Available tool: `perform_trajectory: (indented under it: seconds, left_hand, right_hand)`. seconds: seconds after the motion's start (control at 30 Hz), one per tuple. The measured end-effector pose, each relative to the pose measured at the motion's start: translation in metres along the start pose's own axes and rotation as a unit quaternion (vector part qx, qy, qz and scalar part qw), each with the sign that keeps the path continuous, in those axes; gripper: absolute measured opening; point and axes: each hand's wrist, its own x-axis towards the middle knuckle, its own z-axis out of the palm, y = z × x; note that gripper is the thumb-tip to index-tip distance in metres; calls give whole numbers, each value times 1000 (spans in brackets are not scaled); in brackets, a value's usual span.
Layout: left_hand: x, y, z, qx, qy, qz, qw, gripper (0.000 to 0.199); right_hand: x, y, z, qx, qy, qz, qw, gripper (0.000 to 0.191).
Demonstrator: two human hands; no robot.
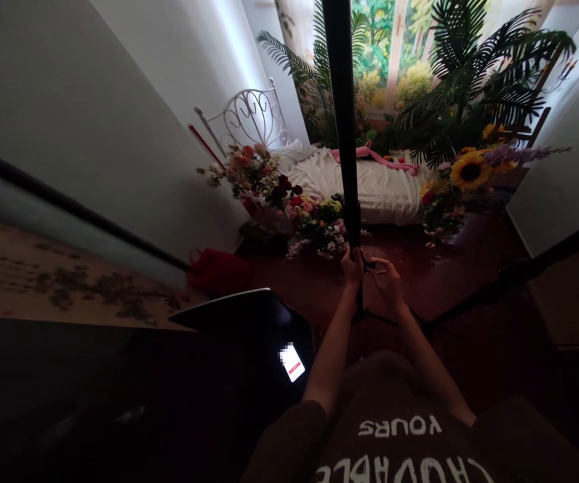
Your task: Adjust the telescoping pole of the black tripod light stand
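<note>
A tall black stand pole rises upright in front of me, its legs spreading on the dark red floor. My left hand is closed around the pole's lower part. Just to its right, the fingers of my right hand are pinched on a small dark knob at the side of the pole. The dim light hides the knob's exact shape. Both forearms reach forward from my body, over a dark T-shirt with white lettering.
Flower bouquets and sunflowers surround a bed with a white cover. Palm plants stand by the window. A dark screen-like panel is at left, a red bag behind it. Another dark pole slants at right.
</note>
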Motion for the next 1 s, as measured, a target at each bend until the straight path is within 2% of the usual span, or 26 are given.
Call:
perform_trajectory:
  seconds: [0.23,0.5,0.77,1.0]
  left_hand:
    - [0,0,0,-9,-7,-3,1000,73]
    - [0,-2,0,-19,-12,-18,1000,74]
    - [0,-1,1,-24,-11,-24,999,75]
    - [-1,2,-1,-25,-14,-21,999,73]
  right_hand:
    - [2,3,-5,-83,9,39,996,28]
    - [7,3,-4,-18,-8,51,998,33]
    - [9,2,-6,-23,-12,72,997,33]
    - [16,0,4,16,25,142,989,37]
